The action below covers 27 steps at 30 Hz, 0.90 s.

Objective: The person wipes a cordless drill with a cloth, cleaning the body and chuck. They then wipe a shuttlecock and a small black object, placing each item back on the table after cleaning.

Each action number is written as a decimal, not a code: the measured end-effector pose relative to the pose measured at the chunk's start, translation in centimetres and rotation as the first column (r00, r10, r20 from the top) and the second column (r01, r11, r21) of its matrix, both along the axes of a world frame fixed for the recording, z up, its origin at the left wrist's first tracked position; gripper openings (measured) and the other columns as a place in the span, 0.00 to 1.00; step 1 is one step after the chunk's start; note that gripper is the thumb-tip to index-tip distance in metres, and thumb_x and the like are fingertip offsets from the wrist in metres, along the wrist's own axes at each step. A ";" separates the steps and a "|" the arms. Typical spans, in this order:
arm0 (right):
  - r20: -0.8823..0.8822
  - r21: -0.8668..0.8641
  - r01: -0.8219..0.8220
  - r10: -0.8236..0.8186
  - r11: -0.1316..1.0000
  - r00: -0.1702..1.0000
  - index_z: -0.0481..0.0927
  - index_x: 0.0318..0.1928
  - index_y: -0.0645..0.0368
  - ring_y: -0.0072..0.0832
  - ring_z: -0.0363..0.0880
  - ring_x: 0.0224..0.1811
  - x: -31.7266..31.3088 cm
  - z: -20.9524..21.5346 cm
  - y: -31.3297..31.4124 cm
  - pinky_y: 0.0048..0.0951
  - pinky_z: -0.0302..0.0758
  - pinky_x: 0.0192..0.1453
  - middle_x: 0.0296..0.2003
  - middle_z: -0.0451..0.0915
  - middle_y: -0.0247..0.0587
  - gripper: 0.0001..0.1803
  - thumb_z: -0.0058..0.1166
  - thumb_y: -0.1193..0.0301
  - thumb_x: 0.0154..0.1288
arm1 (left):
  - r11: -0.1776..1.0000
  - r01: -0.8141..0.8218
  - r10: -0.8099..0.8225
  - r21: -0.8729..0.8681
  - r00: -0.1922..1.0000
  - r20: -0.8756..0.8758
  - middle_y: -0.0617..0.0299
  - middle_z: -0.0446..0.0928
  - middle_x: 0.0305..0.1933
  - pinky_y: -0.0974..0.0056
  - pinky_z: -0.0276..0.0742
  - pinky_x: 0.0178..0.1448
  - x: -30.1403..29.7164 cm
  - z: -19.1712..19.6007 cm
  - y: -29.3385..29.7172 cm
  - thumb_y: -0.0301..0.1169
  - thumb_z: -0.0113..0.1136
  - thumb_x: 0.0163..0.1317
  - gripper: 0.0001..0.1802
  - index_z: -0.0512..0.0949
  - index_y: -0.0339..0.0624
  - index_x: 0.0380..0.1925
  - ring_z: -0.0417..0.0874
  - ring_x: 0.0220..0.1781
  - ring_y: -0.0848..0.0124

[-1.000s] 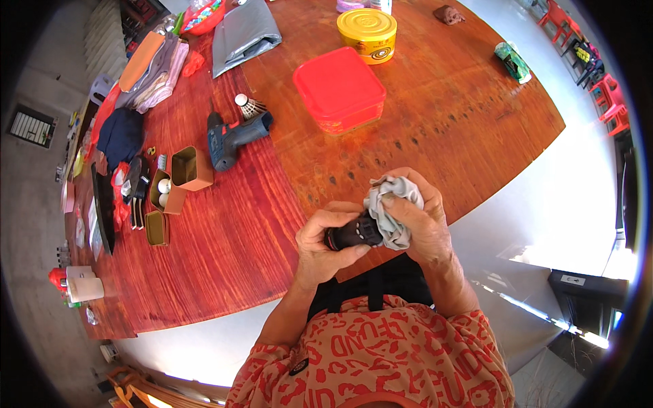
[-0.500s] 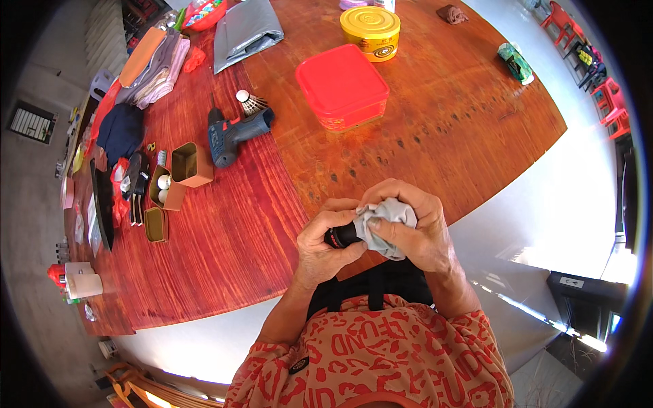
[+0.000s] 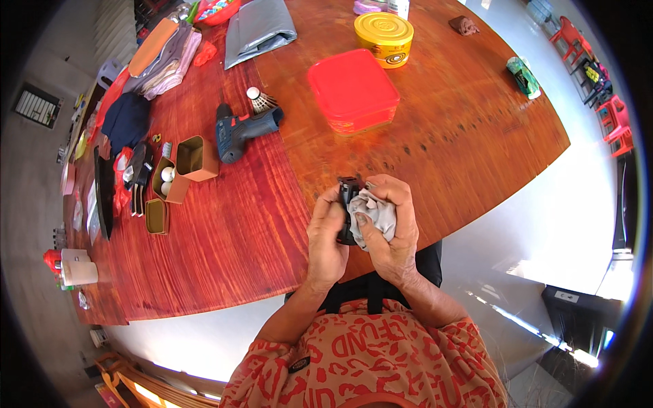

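Note:
Over the table's near edge, my left hand grips a small black battery pack, which stands upright between my two hands. A crumpled pale grey cloth is bunched in my right hand and pressed against the pack's right side. My right thumb lies across the cloth. Much of the pack is hidden by the cloth and fingers. Farther left on the table lies a blue-black cordless drill, with no battery pack visible at its handle end.
A red lidded box and a yellow round tub stand beyond my hands. By the drill are a shuttlecock and an open brown box. A silver-grey bag and folded clothes lie at the far left.
The battery pack has turned from lying sideways to upright in my hands. The cloth now presses on its side instead of its right end. My right hand has come left.

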State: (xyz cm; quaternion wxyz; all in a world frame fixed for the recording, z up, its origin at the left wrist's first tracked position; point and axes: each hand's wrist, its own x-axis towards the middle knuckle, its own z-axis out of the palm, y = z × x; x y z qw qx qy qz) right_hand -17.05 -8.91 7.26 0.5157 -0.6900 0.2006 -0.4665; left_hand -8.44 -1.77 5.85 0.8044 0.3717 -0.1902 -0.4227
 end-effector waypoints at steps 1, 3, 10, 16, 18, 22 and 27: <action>-0.021 0.020 0.003 -0.003 1.000 1.000 0.69 0.48 0.60 0.38 0.70 0.50 -0.2 0.0 0.3 0.34 0.71 0.51 0.50 0.66 0.50 0.24 0.58 0.84 0.48 | 1.000 0.023 -0.024 -0.017 0.997 -0.073 0.60 0.72 0.53 0.66 0.72 0.57 0.1 0.1 0.2 0.33 0.46 0.69 0.18 0.66 0.36 0.56 0.74 0.55 0.72; -0.086 -0.066 -0.029 0.023 0.997 0.996 0.72 0.44 0.58 0.40 0.69 0.51 -0.8 0.4 0.3 0.35 0.71 0.51 0.50 0.66 0.50 0.22 0.60 0.84 0.48 | 0.999 -0.008 0.009 0.039 0.999 -0.041 0.60 0.73 0.52 0.68 0.72 0.57 -0.1 0.0 0.2 0.36 0.42 0.71 0.20 0.65 0.35 0.57 0.75 0.54 0.74; -0.093 -0.073 -0.045 0.038 0.996 0.995 0.72 0.45 0.57 0.38 0.73 0.47 -0.4 0.7 -0.5 0.33 0.73 0.47 0.49 0.68 0.48 0.22 0.61 0.84 0.47 | 0.995 -0.048 0.042 0.085 0.997 0.069 0.63 0.75 0.48 0.70 0.70 0.54 -0.4 -0.3 0.7 0.34 0.45 0.71 0.15 0.70 0.37 0.52 0.75 0.49 0.78; -0.082 0.209 0.070 -0.054 0.975 0.995 0.71 0.47 0.61 0.22 0.76 0.36 0.8 2.2 -1.1 0.25 0.75 0.40 0.36 0.77 0.40 0.16 0.56 0.78 0.58 | 0.994 -0.021 0.004 0.109 0.988 0.154 0.69 0.71 0.38 0.78 0.67 0.39 -0.7 0.7 0.8 0.34 0.46 0.71 0.15 0.69 0.40 0.54 0.70 0.37 0.84; -0.047 0.301 0.026 -0.012 0.953 0.999 0.71 0.47 0.62 0.21 0.76 0.36 1.0 1.8 -1.6 0.25 0.75 0.39 0.36 0.77 0.39 0.15 0.56 0.77 0.58 | 0.992 -0.029 0.010 0.126 0.989 0.147 0.68 0.72 0.40 0.77 0.69 0.39 -0.8 0.8 0.7 0.37 0.44 0.72 0.17 0.68 0.41 0.55 0.71 0.38 0.84; -0.010 0.208 -0.071 0.075 0.976 0.997 0.73 0.46 0.59 0.27 0.73 0.47 0.7 0.7 -1.6 0.28 0.73 0.48 0.44 0.71 0.43 0.19 0.59 0.80 0.53 | 0.983 -0.027 0.020 0.181 0.999 0.040 0.63 0.72 0.46 0.72 0.72 0.47 -0.8 0.8 0.7 0.45 0.37 0.73 0.23 0.67 0.39 0.57 0.73 0.45 0.78; -0.204 -0.039 -0.202 0.190 0.979 0.960 0.78 0.45 0.55 0.34 0.67 0.56 -0.3 1.6 -1.2 0.36 0.70 0.55 0.51 0.65 0.45 0.22 0.63 0.82 0.46 | 0.960 -0.202 0.070 0.195 0.844 0.532 0.52 0.69 0.51 0.63 0.66 0.58 -0.7 0.7 1.4 0.53 0.32 0.71 0.34 0.66 0.32 0.57 0.72 0.53 0.65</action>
